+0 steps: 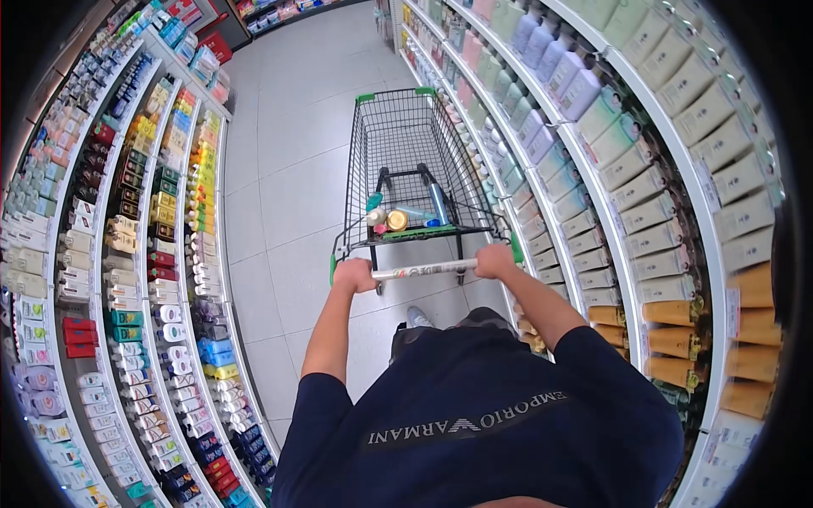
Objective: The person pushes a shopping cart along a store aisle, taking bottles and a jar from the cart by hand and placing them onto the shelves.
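Observation:
A wire shopping cart (362,140) with green corner pieces stands in front of me. My left hand (355,276) is wrapped round the left end of its pale handle bar (425,270). On the right end of the same bar, my right hand (494,262) is closed too. Several items lie in the near end of the basket: a gold-capped container (396,221), a white-capped bottle (375,218), a teal item (373,201), a light-blue tube (413,212) and a slim blue bottle (437,203) leaning at the right.
Shelves of boxes and bottles (161,279) line the left side. Close along the cart's right side runs another shelf (563,135) with bottles and tubes. Pale floor tiles (284,152) stretch ahead to a far shelf (284,10). A red box (218,46) stands at the far left.

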Tool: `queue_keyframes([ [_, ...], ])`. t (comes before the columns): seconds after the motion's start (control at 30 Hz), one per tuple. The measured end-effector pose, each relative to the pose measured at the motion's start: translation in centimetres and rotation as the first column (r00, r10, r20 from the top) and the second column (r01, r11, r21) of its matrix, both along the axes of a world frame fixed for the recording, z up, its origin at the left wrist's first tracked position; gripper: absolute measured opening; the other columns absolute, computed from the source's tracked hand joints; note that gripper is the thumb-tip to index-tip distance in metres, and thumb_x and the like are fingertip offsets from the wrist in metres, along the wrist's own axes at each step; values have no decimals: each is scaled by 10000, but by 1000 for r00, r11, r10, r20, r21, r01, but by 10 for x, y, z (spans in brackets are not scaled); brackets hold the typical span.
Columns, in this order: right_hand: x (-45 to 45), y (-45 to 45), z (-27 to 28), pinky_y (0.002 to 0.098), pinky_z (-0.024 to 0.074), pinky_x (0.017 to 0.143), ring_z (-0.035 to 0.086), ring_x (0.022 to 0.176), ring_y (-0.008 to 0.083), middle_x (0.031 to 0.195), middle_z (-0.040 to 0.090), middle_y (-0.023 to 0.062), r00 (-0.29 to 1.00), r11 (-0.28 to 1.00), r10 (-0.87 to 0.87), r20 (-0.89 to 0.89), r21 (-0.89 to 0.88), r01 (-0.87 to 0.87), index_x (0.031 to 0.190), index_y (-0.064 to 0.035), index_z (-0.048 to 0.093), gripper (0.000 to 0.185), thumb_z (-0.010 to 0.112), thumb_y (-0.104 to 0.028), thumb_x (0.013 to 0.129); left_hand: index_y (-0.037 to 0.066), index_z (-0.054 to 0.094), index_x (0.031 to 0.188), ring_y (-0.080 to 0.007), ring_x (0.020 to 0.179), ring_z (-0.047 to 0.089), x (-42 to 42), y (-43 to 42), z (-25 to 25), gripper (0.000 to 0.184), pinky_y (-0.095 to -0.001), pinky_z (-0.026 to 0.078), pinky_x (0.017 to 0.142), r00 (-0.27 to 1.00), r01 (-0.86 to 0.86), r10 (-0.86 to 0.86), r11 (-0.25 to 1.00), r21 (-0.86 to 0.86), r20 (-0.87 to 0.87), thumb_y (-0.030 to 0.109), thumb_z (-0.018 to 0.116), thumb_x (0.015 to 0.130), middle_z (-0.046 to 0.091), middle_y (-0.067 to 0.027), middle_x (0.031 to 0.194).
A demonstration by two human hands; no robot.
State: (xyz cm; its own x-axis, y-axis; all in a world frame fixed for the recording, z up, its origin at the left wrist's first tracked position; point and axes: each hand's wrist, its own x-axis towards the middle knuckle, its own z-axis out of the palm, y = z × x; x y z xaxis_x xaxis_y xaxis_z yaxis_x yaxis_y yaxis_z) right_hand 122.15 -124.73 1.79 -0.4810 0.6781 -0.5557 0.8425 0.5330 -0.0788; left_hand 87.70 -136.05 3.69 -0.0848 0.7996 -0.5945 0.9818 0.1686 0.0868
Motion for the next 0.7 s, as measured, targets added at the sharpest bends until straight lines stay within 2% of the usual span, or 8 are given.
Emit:
queue_keyframes([
  [0.1,-2,46,-18,432,524,827,679,950,299,999,709,126,997,1000,4,75,-30,-2,976,-105,731,342,614,-324,741,140,717,987,-304,949,673,9,28,-10,399,-415,543,829,999,-41,41,999,-15,11,348,622,661,702,-127,1014],
  [0.17,-9,67,-6,440,508,855,674,977,291,1022,708,117,992,999,-23,123,-39,27,994,-111,728,342,610,-318,748,139,718,984,-304,943,674,9,46,-3,393,-416,544,825,999,-35,35,999,2,27,338,617,661,703,-130,1009],
  [0.23,-10,88,-7,441,445,931,669,1005,267,1051,707,95,977,999,-44,210,32,38,1039,-130,717,353,608,-304,751,136,719,969,-305,925,679,16,61,-3,378,-417,549,810,996,-56,50,995,79,76,323,611,659,704,-135,990],
  [0.3,-13,108,-9,443,413,955,664,1018,253,1062,705,81,970,997,-54,237,68,39,1052,-138,713,358,616,-300,748,135,719,962,-306,918,680,18,76,-1,372,-416,550,804,995,-61,54,995,82,86,319,609,657,705,-134,981],
  [0.33,-8,123,-31,445,380,979,660,1031,239,1074,704,67,967,996,-45,252,85,24,1064,-145,710,363,624,-297,745,135,719,955,-307,911,681,28,85,-16,366,-416,552,799,994,-82,76,994,67,82,315,608,656,706,-133,971],
  [0.53,-24,190,-21,445,370,967,658,1027,239,1089,703,36,940,1000,14,340,3,-16,1063,-156,714,361,674,-276,726,125,717,929,-318,886,679,28,129,-15,344,-435,545,783,991,-67,54,992,103,125,333,610,677,706,-139,935],
  [0.57,-20,204,-31,467,397,954,650,1057,253,1125,693,44,928,997,65,367,-64,-44,1085,-144,709,370,687,-260,734,123,716,926,-320,883,678,36,138,-22,344,-436,544,781,991,-75,63,993,93,121,339,612,679,706,-140,933],
  [0.7,-36,246,-53,511,440,913,641,1082,276,1171,677,60,884,990,138,447,-101,-103,1110,-98,695,394,694,-255,749,117,709,914,-333,867,672,30,161,-24,342,-445,543,768,986,-82,68,993,82,154,363,624,692,701,-148,915],
])
